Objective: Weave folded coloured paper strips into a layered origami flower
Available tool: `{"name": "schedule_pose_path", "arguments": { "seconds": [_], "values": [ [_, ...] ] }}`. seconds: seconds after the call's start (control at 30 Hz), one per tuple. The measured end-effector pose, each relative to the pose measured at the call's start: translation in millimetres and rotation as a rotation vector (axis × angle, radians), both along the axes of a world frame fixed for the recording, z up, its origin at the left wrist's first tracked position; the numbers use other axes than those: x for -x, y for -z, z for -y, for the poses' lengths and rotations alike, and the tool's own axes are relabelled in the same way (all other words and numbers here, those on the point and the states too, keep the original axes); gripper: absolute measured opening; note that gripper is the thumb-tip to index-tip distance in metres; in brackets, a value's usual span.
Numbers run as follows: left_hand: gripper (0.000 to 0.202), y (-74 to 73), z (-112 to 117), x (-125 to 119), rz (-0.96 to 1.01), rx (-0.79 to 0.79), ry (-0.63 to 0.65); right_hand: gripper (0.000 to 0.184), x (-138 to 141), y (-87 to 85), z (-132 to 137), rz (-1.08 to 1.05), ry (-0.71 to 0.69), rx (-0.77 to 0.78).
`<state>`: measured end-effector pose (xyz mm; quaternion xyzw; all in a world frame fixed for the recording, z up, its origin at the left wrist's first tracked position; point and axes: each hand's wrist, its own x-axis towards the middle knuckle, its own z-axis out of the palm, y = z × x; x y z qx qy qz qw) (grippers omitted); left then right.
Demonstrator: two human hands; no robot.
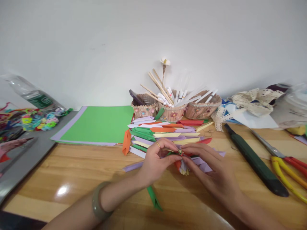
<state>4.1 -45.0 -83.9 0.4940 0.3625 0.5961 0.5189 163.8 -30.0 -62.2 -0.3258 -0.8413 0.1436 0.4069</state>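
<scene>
Both hands meet at worktop [72,172] centre: left hand [157,159] and right hand [206,164] each pinch one small folded paper piece [183,167] between fingertips. It sits just in front of a heap of coloured paper strips [165,134]. Green strip [153,198] lies under left wrist.

Two hands [155,161], three baskets [171,112], one bottle [33,95], one knife [256,166].

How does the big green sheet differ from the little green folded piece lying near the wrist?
The green sheet lies flat, unfolded, on a lilac sheet; the green folded piece is creased into a narrow strip on the bare table. The sheet is far larger than the piece. It sits back toward the wall; the piece lies just below the left hand. Both are green paper.
</scene>
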Motion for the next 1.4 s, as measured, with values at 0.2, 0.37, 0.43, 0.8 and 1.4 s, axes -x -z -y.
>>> {"name": "schedule_pose_path", "arguments": {
  "seconds": [0.2, 0.37, 0.43, 0.8, 1.4],
  "values": [
    [0.017, -0.5, 0.4, -0.2, -0.011, 0.030, -0.019, 0.014, -1.9, 2.2, -0.5, 0.004, 0.000, 0.060],
    [0.018, -1.1, 1.1, 0.1, -0.046, 0.037, -0.024, 0.015, -1.3, -0.6, -0.6, 0.000, -0.011, 0.041],
    [0.020, -1.2, 1.2, 0.0, -0.051, 0.044, -0.022, 0.015, -1.1, -1.2, -0.8, 0.000, -0.011, 0.028],
    [0.018, -1.9, 0.7, -0.1, -0.083, -0.017, -0.007, 0.016, -1.9, -6.0, 0.5, 0.013, -0.054, 0.071],
    [0.024, -3.7, -7.0, 13.4, -0.124, 0.105, 0.286, 0.015, -3.3, -8.6, -4.8, 0.023, -0.140, 0.093]
  ]
}}
